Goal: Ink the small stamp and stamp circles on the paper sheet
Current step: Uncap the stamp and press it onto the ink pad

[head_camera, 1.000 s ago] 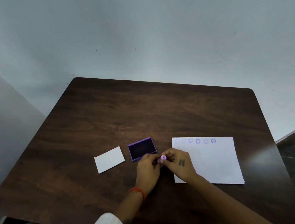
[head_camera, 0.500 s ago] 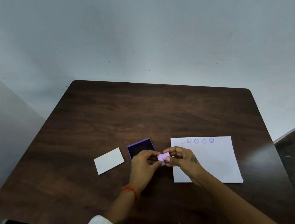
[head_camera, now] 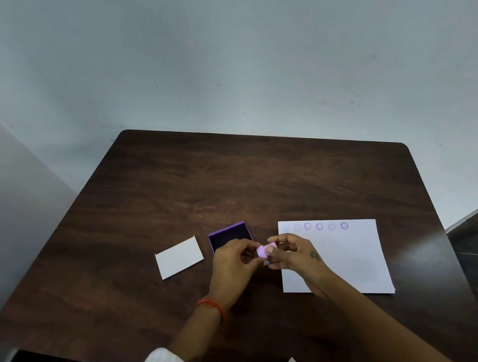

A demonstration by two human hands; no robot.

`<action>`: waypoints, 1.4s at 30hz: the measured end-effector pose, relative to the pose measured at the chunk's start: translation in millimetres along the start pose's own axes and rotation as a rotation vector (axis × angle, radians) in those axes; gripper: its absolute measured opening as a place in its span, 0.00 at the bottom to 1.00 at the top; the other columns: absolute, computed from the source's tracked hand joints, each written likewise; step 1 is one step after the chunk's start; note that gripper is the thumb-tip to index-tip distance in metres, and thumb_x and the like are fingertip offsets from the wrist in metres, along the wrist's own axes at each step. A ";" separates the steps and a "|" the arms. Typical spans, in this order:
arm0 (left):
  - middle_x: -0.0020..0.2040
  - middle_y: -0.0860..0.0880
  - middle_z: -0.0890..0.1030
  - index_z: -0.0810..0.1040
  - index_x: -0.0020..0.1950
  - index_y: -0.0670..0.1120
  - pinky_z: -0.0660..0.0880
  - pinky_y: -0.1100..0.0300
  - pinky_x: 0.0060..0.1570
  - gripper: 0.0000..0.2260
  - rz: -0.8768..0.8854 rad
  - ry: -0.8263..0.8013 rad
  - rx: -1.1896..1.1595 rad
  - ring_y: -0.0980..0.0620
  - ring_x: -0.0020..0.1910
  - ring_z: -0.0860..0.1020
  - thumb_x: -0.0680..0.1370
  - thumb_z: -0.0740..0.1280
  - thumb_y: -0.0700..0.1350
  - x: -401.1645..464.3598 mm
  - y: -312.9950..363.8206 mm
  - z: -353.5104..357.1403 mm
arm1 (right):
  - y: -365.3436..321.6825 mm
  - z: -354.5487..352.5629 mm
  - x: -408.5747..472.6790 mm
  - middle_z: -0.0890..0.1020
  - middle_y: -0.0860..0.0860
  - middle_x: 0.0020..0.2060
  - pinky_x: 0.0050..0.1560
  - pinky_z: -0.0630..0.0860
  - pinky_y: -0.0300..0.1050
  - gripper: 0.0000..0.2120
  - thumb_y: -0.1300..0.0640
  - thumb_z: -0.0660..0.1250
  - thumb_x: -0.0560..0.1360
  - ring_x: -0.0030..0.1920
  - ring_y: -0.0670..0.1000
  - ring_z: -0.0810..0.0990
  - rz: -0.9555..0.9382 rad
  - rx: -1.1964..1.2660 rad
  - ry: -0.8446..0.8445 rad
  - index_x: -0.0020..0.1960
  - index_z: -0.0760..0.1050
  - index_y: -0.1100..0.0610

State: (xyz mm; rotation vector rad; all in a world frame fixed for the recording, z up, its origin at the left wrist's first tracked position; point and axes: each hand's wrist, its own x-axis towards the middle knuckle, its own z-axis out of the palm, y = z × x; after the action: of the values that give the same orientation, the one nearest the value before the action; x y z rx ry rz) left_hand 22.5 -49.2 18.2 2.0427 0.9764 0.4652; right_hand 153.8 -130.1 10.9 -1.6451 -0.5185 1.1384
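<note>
At nine o'clock lies the white card (head_camera: 179, 257), then the open ink pad (head_camera: 228, 236). Your left hand (head_camera: 235, 266) and right hand (head_camera: 295, 251) now pinch the small stamp (head_camera: 265, 250) sideways between them, turned from face-up a second ago; inking looks next. At three o'clock, the paper sheet (head_camera: 348, 260) carries six circles (head_camera: 319, 226).

Both hands — left hand (head_camera: 235, 260), right hand (head_camera: 295, 250) — pinch the small stamp (head_camera: 265, 250) above the table (head_camera: 232, 181).
</note>
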 end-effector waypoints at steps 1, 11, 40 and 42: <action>0.49 0.49 0.83 0.80 0.52 0.48 0.73 0.70 0.48 0.12 0.010 0.003 0.005 0.57 0.47 0.78 0.70 0.73 0.45 -0.3 1.0 -0.3 | 0.1 1.0 0.4 0.83 0.60 0.48 0.50 0.82 0.49 0.13 0.57 0.70 0.72 0.46 0.57 0.84 0.022 -0.005 0.011 0.54 0.77 0.61; 0.49 0.48 0.82 0.80 0.52 0.47 0.72 0.71 0.47 0.11 0.037 0.013 0.036 0.57 0.47 0.78 0.71 0.72 0.46 -1.4 4.9 -2.6 | -1.6 1.4 0.7 0.84 0.59 0.47 0.49 0.82 0.47 0.12 0.55 0.69 0.73 0.45 0.55 0.84 0.009 -0.047 0.019 0.53 0.78 0.60; 0.46 0.55 0.79 0.79 0.49 0.48 0.72 0.73 0.40 0.12 -0.282 -0.149 -0.212 0.63 0.44 0.77 0.69 0.72 0.38 -2.5 -15.6 14.5 | -16.8 -20.4 -16.2 0.87 0.57 0.38 0.41 0.82 0.41 0.10 0.71 0.59 0.75 0.37 0.50 0.85 0.345 0.825 -0.075 0.47 0.79 0.64; 0.46 0.55 0.79 0.79 0.50 0.48 0.72 0.73 0.39 0.12 -0.286 -0.158 -0.193 0.63 0.44 0.77 0.69 0.72 0.37 -3.4 -18.5 17.3 | -17.2 -21.0 -16.6 0.87 0.58 0.40 0.42 0.82 0.42 0.10 0.71 0.59 0.75 0.39 0.51 0.86 0.342 0.842 -0.096 0.49 0.78 0.64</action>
State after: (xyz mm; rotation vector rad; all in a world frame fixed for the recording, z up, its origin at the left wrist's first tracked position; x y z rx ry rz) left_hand 22.1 -53.7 -7.0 1.7062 1.0629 0.2315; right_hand 167.7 -146.9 34.1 -0.9523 0.2002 1.4276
